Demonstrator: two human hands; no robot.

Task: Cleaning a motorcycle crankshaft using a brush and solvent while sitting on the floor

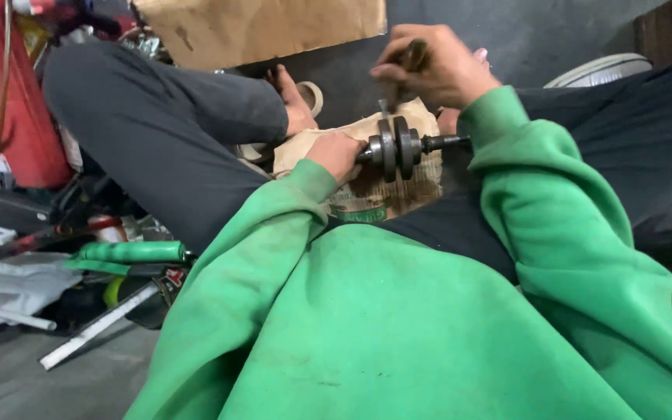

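Observation:
I sit on the floor in a green sweatshirt and dark trousers. My left hand (336, 152) grips the left end of a dark metal crankshaft (398, 146), two round webs on a shaft, held level over a brown sack (367, 194) between my legs. My right hand (433, 66) is raised just above the webs, fingers closed around a small dark tool (412, 56) whose tip points down at the gap between the webs. My bare foot (295, 101) rests behind the sack.
A red cylinder (17, 101) stands at the far left. A green-handled tool (130, 252), a metal bar (95, 327) and white plastic bags (9, 280) lie on the floor at left. Cardboard (258, 27) leans at the back. A white fan guard (600, 70) sits at right.

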